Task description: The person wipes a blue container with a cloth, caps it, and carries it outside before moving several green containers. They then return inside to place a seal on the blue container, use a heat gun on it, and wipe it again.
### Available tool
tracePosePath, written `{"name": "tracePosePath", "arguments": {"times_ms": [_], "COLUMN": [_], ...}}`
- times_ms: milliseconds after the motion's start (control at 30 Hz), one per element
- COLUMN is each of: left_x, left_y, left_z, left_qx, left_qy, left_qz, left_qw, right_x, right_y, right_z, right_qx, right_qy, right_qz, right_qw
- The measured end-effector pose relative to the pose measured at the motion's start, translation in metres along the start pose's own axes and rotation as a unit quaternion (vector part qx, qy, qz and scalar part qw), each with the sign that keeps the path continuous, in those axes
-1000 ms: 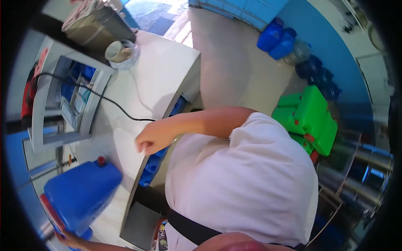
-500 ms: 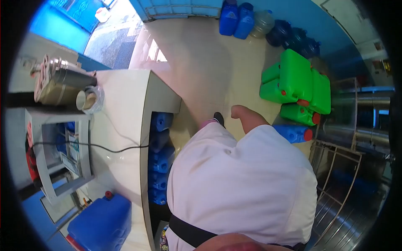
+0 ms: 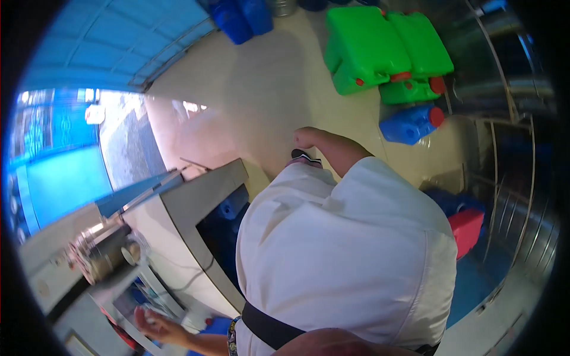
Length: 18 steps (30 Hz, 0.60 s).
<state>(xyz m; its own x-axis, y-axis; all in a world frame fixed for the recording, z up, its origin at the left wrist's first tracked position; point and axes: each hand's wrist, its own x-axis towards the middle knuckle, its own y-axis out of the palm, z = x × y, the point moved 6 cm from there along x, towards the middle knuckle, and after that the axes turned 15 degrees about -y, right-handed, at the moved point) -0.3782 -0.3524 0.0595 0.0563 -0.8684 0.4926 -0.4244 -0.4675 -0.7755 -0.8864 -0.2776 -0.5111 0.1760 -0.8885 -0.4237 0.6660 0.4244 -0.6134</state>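
Note:
My left hand is raised at the lower left with its fingers apart, holding nothing that I can see; it is slightly blurred. Close by it stand a white-framed cabinet and a partly hidden blue container. Ahead of the white shirt, my right hand hangs over the tiled floor, its fingers curled and nothing showing in them. A dark shoe is just below it. To the right lies a blue jug with a red cap, apart from the hand.
Green jerrycans are grouped at the upper right, beside a metal rack. Blue containers stand at the top by the blue gate. A counter runs along the left. A red container is at the right.
The view has turned to the right, so the doorway and counter sit lower on the left. My left hand has come into view. My right hand stays low and curled.

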Motion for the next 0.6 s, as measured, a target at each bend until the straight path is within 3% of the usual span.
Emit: {"name": "tracePosePath", "arguments": {"times_ms": [67, 133, 200, 267, 333, 400, 500, 567, 600], "left_x": [0.013, 0.017, 0.006, 0.002, -0.007, -0.014, -0.007, 0.011, 0.017], "left_y": [0.078, 0.151, 0.219, 0.285, 0.338, 0.399, 0.488, 0.573, 0.605], "left_z": [-0.038, -0.078, -0.13, -0.143, -0.169, -0.169, -0.156, -0.088, -0.067], "left_qx": [-0.06, -0.033, -0.121, -0.08, -0.033, -0.068, 0.051, 0.061, 0.082], "left_qy": [0.003, 0.059, 0.091, 0.078, 0.19, 0.085, 0.092, 0.051, 0.059], "left_qz": [0.135, 0.276, 0.409, 0.532, 0.599, 0.686, 0.719, 0.753, 0.753], "left_qw": [0.989, 0.959, 0.9, 0.839, 0.777, 0.72, 0.687, 0.654, 0.651], "right_x": [-0.028, -0.079, -0.12, -0.153, -0.185, -0.196, -0.211, -0.217, -0.225], "right_y": [-0.006, -0.011, -0.001, 0.009, 0.017, 0.043, 0.062, 0.09, 0.091], "right_z": [-0.031, -0.073, -0.113, -0.135, -0.143, -0.16, -0.151, -0.149, -0.139], "right_qx": [-0.008, 0.023, 0.085, 0.145, 0.19, 0.167, 0.187, 0.241, 0.226], "right_qy": [0.005, 0.166, 0.251, 0.327, 0.371, 0.369, 0.36, 0.404, 0.409], "right_qz": [-0.005, -0.05, -0.075, -0.095, -0.117, -0.184, -0.168, -0.159, -0.215], "right_qw": [1.0, 0.985, 0.961, 0.929, 0.901, 0.896, 0.899, 0.868, 0.857]}}
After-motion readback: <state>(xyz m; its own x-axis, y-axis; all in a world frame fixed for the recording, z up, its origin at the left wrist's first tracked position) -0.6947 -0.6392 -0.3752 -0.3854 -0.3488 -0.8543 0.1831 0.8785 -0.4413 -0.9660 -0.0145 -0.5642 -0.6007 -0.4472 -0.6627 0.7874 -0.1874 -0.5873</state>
